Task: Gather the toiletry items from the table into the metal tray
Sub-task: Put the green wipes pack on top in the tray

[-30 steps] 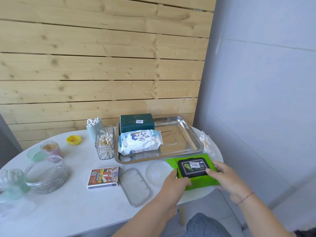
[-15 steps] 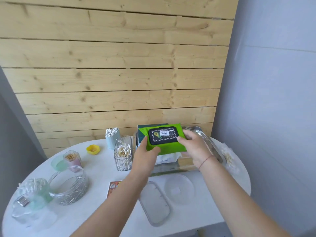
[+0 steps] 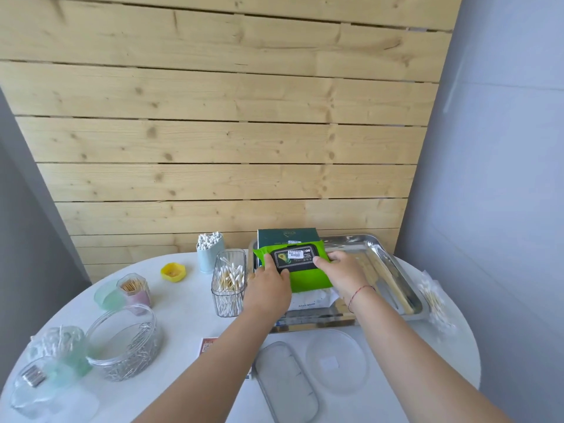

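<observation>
A green wet-wipes pack [image 3: 308, 277] with a black lid lies on top of a white wipes pack [image 3: 308, 300] inside the metal tray [image 3: 393, 279]. My left hand [image 3: 268, 290] grips its left edge and my right hand [image 3: 340, 274] grips its right edge. A dark green box [image 3: 287, 238] stands at the tray's back left. The right half of the tray holds nothing.
A clear box of cotton swabs [image 3: 229, 282] stands just left of the tray, a blue cup of swabs [image 3: 210, 250] behind it. A bagged swab bundle [image 3: 435, 300] lies right of the tray. Two clear lids [image 3: 335, 363] and a small card box [image 3: 209, 346] lie near me.
Both hands lifted the green pack from the table's near edge, carried it over the tray and lowered it onto the white pack. The camera view shifted too.
</observation>
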A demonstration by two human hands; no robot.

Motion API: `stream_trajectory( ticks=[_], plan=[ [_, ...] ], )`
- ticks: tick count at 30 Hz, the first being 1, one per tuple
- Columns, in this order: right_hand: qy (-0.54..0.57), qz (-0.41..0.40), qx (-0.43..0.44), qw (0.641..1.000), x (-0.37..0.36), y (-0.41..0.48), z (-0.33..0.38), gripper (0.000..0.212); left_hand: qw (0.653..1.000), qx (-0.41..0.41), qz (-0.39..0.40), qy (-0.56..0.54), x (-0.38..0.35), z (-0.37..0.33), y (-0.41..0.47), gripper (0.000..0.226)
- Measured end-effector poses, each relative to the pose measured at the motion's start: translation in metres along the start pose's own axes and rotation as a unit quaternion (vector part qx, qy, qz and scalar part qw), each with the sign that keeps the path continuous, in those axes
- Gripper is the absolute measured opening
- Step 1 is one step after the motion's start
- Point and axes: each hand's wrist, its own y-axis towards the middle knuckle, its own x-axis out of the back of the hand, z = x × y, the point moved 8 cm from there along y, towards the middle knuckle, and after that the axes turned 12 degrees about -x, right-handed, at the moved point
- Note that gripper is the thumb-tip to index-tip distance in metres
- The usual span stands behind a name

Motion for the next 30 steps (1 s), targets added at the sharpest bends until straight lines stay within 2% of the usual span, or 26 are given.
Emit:
stream_trajectory(
  ticks=[4,7,9,11,13,15,21,23,25,27,28,30],
  plan=[
    [0.002,-0.008,-0.017,1.000,0.001,0.002,0.000,0.031,0.999,0.011,0.016,0.031,-0.002,0.002,0.003,0.055],
    [-0.057,-0.012,-0.020,0.998,-0.003,0.000,0.005,0.026,0.998,-0.008,0.020,0.061,0.003,-0.004,0.002,0.061],
    [-0.121,-0.055,0.030,0.991,-0.002,-0.002,0.016,0.040,0.993,-0.057,-0.011,0.101,0.007,-0.011,0.003,0.063],
    [-0.187,-0.095,0.127,0.969,-0.005,-0.010,0.032,0.050,0.981,-0.118,-0.035,0.151,0.007,-0.018,0.004,0.063],
    [-0.223,-0.065,0.185,0.955,-0.017,-0.015,0.037,0.045,0.969,-0.154,-0.021,0.192,0.000,-0.019,0.008,0.061],
    [-0.227,-0.026,0.184,0.956,-0.027,-0.013,0.030,0.042,0.966,-0.161,0.000,0.203,-0.003,-0.016,0.012,0.059],
    [-0.233,-0.051,0.170,0.956,-0.029,-0.010,0.025,0.041,0.969,-0.165,0.014,0.183,-0.005,-0.013,0.013,0.055],
    [-0.221,-0.087,0.170,0.956,-0.020,-0.017,0.027,0.044,0.975,-0.170,-0.015,0.144,0.005,-0.014,0.008,0.053],
    [-0.174,-0.165,0.216,0.946,0.001,-0.041,0.033,0.043,0.977,-0.185,-0.084,0.069,0.023,-0.013,-0.009,0.052],
    [-0.101,-0.215,0.284,0.929,0.019,-0.080,0.035,0.027,0.965,-0.202,-0.166,-0.019,0.044,-0.006,-0.043,0.044],
    [-0.081,-0.208,0.308,0.925,0.021,-0.097,0.032,0.021,0.957,-0.207,-0.198,-0.049,0.052,0.000,-0.064,0.039],
    [-0.094,-0.150,0.327,0.928,0.010,-0.127,0.023,0.026,0.948,-0.201,-0.232,-0.081,0.057,0.019,-0.104,0.033]
  ],
)
